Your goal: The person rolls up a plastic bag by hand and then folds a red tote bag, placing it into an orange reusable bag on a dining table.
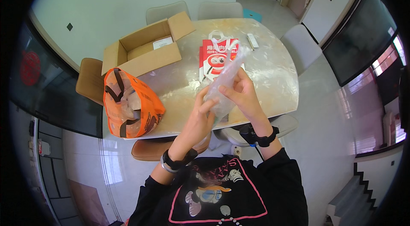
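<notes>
Both my hands grip a crumpled sheet of clear plastic wrap or bag (225,81), held up over the front part of the table. My left hand (201,114) pinches its lower left side, while my right hand (241,94) has the right side between thumb and fingers. The plastic rises to a narrow tip at the upper right. Behind it lies a red and white carrier bag (215,62) with white handles, partly hidden by the plastic. Whether anything is inside the plastic I cannot tell.
An orange tote bag (149,97) holding plastic-wrapped items stands at the table's left. Behind it sits an open cardboard box (153,62) with a white paper inside. A white remote-like object (252,40) lies toward the back of the marble-patterned table (275,75). Chairs (301,46) surround it.
</notes>
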`<state>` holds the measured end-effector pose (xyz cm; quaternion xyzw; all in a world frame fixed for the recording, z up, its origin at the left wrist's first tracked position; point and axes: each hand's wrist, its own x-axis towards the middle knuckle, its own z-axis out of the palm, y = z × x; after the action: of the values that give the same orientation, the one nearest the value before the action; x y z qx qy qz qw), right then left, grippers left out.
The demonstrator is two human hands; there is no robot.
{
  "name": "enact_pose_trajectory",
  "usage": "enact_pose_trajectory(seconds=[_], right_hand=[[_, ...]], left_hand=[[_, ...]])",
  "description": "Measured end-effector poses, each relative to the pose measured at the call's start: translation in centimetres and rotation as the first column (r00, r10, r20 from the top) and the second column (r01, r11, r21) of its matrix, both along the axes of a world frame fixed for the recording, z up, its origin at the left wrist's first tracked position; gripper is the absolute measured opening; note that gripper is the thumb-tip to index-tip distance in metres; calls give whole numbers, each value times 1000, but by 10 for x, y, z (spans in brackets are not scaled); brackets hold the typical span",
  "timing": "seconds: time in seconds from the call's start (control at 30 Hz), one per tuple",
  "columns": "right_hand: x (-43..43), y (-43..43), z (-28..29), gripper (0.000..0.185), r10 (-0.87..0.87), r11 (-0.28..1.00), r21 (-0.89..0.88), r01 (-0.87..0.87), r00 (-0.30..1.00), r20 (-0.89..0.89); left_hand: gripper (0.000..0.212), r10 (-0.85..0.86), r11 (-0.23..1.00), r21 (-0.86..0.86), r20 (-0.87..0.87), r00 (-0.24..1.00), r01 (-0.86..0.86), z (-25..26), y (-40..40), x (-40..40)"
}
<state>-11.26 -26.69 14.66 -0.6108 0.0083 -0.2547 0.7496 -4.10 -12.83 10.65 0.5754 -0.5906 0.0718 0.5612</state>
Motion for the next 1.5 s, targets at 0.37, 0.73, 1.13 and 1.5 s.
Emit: enact_pose_trajectory(seconds=[0.37, 0.73, 1.13, 1.5], right_hand=[[2, -2, 4, 37, -71, 995, -74, 67, 996, -55], [2, 1, -1, 28, -183, 983, 23, 183, 983, 8], [-26, 36, -29, 34, -302, 174, -831, 528, 832, 465], [-29, 37, -39, 46, -262, 334, -893, 302, 940, 220]], left_hand=[[23, 11, 984, 172, -308, 951, 44, 12, 16, -8], [28, 59, 960, 279, -107, 993, -27, 21, 19, -12], [32, 44, 988, 135, -711, 702, 74, 2, 14, 11], [38, 59, 975, 178, -784, 618, 132, 12, 17, 25]])
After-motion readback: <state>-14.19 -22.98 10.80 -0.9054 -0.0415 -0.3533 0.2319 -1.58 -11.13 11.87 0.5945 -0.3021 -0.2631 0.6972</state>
